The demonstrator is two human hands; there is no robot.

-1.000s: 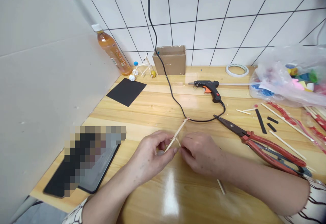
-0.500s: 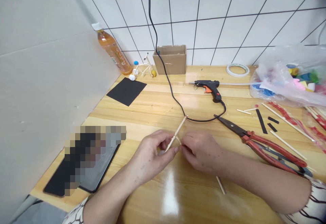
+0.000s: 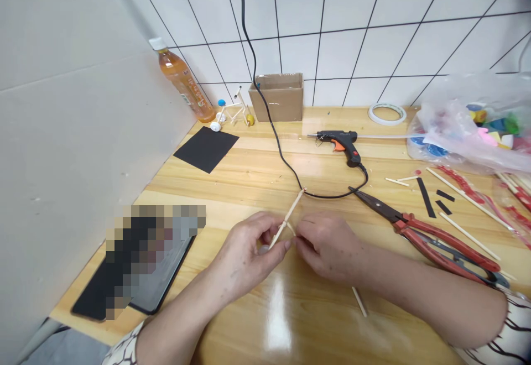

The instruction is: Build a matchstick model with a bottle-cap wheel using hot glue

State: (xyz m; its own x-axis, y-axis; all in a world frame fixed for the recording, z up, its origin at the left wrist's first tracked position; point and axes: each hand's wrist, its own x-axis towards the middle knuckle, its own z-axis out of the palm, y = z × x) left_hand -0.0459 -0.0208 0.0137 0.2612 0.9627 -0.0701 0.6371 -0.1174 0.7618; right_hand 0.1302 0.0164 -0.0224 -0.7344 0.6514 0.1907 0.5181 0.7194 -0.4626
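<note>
The left hand [image 3: 244,249] pinches the lower end of a thin pale wooden stick [image 3: 287,218], its long axis slanting up-right toward the far edge of the light wooden bench [image 3: 249,155]. The right hand [image 3: 327,246] pinches a short crossing stick [image 3: 291,229] against it.

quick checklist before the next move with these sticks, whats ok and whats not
sticks held: ok, pinched by left hand and right hand
stick joint fixed: cannot tell
glue gun within reach: ok, lying on the table ahead
glue gun cord out of the way: not ok, a stick tip touches it
red-handled pliers apart from the hands: ok
</note>
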